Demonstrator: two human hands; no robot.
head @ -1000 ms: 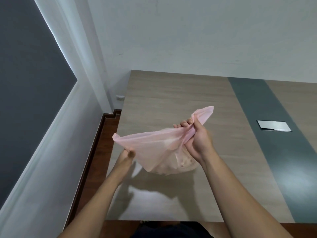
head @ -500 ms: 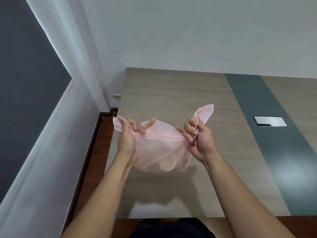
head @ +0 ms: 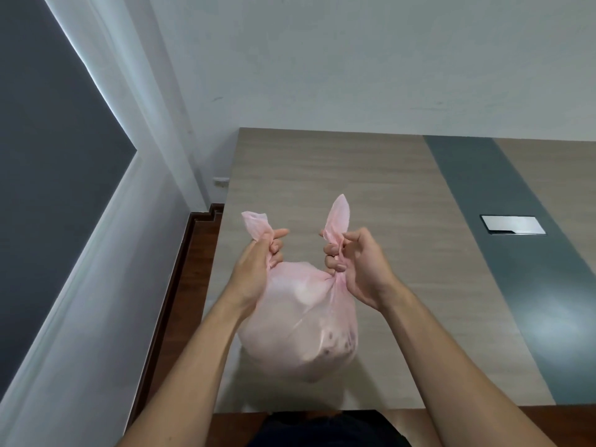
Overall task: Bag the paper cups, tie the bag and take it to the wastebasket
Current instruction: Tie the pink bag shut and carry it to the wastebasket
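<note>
Bag [head: 300,327]: pink, thin and see-through. It hangs from both hands over the near part of the desk, between the forearms. Its mouth is drawn into two ears. I cannot tell whether its bottom touches the desk.
Left ear [head: 254,224]: stands up out of the left fist, crumpled at the tip.
Right ear [head: 338,214]: stands up tall and pointed. Below it the film is twisted into a thin neck at the bag's upper right.
Left hand [head: 258,269]: fingers curled tight round the left ear, thumb laid across the top.
Right hand [head: 361,269]: fingers and thumb pinch the right ear, and the lower fingers hook round the twisted neck.
Gap: the two hands are held apart, level with each other, and no knot is made between the ears.
Cups [head: 335,340]: dim pale shapes with dark marks show through the film, low on the right. They are too blurred to count.
Desk [head: 322,175]: wood-grain top. Its far edge meets the wall [head: 354,59], its near edge lies just below the bag, and its left edge lies just left of the left hand.
Grey band [head: 467,195]: runs across the desk, well to the right of the hands, with a metal plate [head: 512,224] set flush in it.
Floor [head: 190,262]: a narrow dark-wood strip between the desk's left edge and the side wall.
Right side: the desk top runs out of view past the band.
</note>
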